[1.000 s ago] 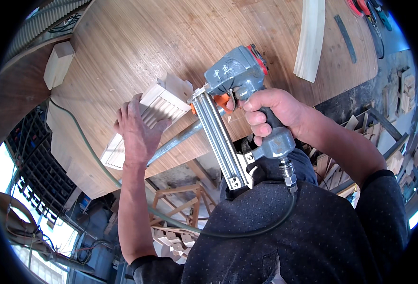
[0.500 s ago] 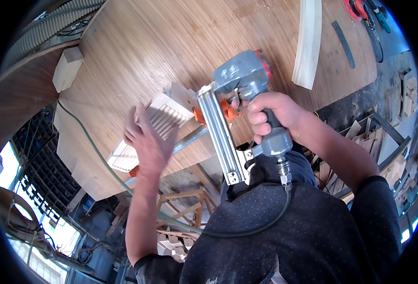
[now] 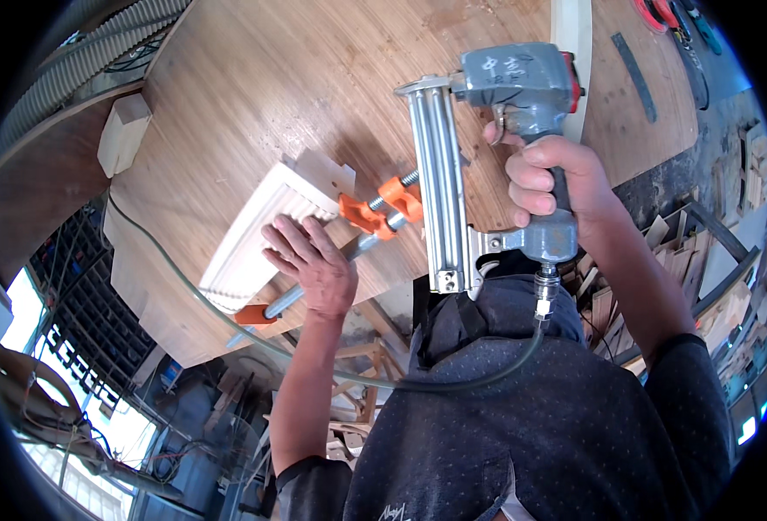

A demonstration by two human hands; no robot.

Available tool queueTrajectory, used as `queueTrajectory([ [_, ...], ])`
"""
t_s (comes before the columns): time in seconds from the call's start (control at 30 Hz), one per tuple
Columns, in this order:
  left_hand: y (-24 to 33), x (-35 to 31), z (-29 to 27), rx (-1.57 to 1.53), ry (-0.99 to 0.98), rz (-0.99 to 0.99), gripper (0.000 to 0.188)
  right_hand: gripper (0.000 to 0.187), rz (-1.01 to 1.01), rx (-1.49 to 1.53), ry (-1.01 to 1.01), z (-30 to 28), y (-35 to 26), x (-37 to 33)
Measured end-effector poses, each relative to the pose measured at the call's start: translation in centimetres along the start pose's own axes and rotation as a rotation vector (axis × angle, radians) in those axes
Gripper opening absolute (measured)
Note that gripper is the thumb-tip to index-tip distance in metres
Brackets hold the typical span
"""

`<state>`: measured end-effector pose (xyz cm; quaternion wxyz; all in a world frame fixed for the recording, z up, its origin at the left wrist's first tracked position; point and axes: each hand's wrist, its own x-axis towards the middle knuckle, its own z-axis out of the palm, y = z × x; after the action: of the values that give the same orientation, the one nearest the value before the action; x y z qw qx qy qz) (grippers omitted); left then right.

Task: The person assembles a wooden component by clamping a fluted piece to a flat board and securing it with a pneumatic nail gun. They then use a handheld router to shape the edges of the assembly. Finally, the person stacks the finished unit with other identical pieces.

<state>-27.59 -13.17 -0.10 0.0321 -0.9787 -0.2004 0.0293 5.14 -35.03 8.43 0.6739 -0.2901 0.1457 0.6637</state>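
My right hand point(image 3: 553, 184) is wrapped round the handle of a grey pneumatic nail gun point(image 3: 515, 82), which it holds up above the workbench. The gun's silver magazine points toward my left, and an air hose point(image 3: 453, 385) runs from the base of its handle. My left hand point(image 3: 316, 269) lies with fingers stretched out on a pale wooden piece with a grooved face point(image 3: 257, 230). Beside that piece is a bar clamp with orange jaws point(image 3: 394, 205); its metal bar passes partly behind my left hand.
Across the broad wooden workbench point(image 3: 331, 78) lie a pale curved strip point(image 3: 573, 26) and a dark flat bar point(image 3: 633, 76). A pale wooden block point(image 3: 125, 135) stands at the left edge. Wood offcuts point(image 3: 717, 326) are piled at the right, and a ribbed hose point(image 3: 97, 43) is at the far left.
The nail gun has moved right and farther away in my right hand, uncovering the clamp. My left hand has shifted right and come down onto the grooved piece.
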Motion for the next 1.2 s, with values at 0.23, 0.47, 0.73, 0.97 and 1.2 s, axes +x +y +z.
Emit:
queueTrajectory([
  [0.23,-4.1,5.1,-5.5,-0.168,-0.297,-0.026,0.095,0.048,-0.239,0.028,0.024,-1.0,-1.6,-2.2],
  [0.47,-9.5,12.7,-9.0,-0.537,-0.334,-0.076,0.069,0.039,-0.237,0.067,0.087,-4.2,-1.8,-2.9],
  [0.73,-13.8,20.3,-11.8,-0.428,-0.687,-0.176,0.051,0.030,0.092,0.056,0.068,-1.4,2.5,2.7],
  [0.97,-13.5,20.9,-12.1,-0.420,-0.745,-0.165,0.051,0.028,0.180,-0.007,-0.026,2.8,3.6,9.8],
  [1.2,-13.9,19.9,-11.4,-0.536,-0.662,-0.146,0.037,0.030,0.193,-0.025,-0.063,3.7,4.1,12.3],
])
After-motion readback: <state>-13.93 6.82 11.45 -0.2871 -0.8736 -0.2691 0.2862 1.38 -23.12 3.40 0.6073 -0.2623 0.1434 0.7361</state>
